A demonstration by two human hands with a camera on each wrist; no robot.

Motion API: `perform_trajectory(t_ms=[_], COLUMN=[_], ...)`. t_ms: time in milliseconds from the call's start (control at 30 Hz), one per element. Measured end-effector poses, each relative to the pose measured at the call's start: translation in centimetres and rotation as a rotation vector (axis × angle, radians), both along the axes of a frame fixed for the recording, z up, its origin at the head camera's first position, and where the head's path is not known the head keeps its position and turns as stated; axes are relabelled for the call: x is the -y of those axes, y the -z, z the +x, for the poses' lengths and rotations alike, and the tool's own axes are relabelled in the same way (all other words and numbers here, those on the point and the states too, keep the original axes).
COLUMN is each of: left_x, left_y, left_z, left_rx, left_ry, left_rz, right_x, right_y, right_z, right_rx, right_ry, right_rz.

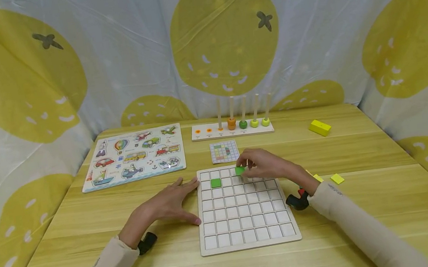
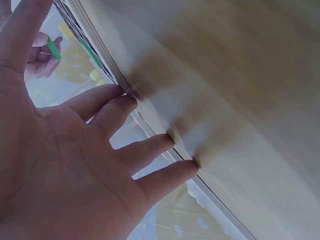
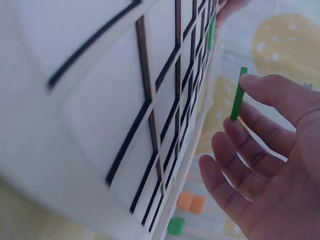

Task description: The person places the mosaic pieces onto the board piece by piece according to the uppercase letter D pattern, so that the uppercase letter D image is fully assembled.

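Green square tile (image 1: 240, 171) pinched by fingers of right hand (image 1: 265, 163), above far row of grid board (image 1: 234, 225). Left hand (image 1: 166, 204): fingers spread, touching board's left edge. Looks like placing step; next calls for levelling, aligning tile.

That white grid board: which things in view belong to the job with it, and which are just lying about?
In the job, seemingly:
- white grid board
- green tile pinched by the right hand
- placed green tile
- pattern card, likely
- yellow tiles, likely

Apparently just lying about:
- vehicle puzzle
- bead pegboard
- yellow block
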State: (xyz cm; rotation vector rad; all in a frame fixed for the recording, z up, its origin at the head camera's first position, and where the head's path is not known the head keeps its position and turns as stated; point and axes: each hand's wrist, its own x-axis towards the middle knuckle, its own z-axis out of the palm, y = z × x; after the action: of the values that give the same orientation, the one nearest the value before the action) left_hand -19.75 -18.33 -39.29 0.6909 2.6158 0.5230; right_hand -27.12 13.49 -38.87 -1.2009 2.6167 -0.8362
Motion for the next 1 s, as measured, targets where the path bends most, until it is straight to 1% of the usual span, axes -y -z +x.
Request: perform_trajectory(t_ms=[133,433,767,1000], left_x=[0.0,-0.1,-0.1,-0.2], left_y=[0.0,-0.1,0.0,0.1], left_z=[0.0,0.1,0.0,-0.1], left_rx=[0.008,0.011,0.016,0.009], left_ry=[-0.007,-0.006,-0.017,-0.019], left_rz=[0.006,0.013,0.014,0.017], right_x=[1.0,2.3,3.0,3.2], right_y=[0.1,-0.2,0.3,0.1], right_z=[0.2,0.7,0.7,0.7], right_rx=[-0.006,-0.020,-0.059,-0.072], right_ry=[-0.018,-0.015,-0.047,-0.037], right_rz=[0.032,0.076,0.111,0.136])
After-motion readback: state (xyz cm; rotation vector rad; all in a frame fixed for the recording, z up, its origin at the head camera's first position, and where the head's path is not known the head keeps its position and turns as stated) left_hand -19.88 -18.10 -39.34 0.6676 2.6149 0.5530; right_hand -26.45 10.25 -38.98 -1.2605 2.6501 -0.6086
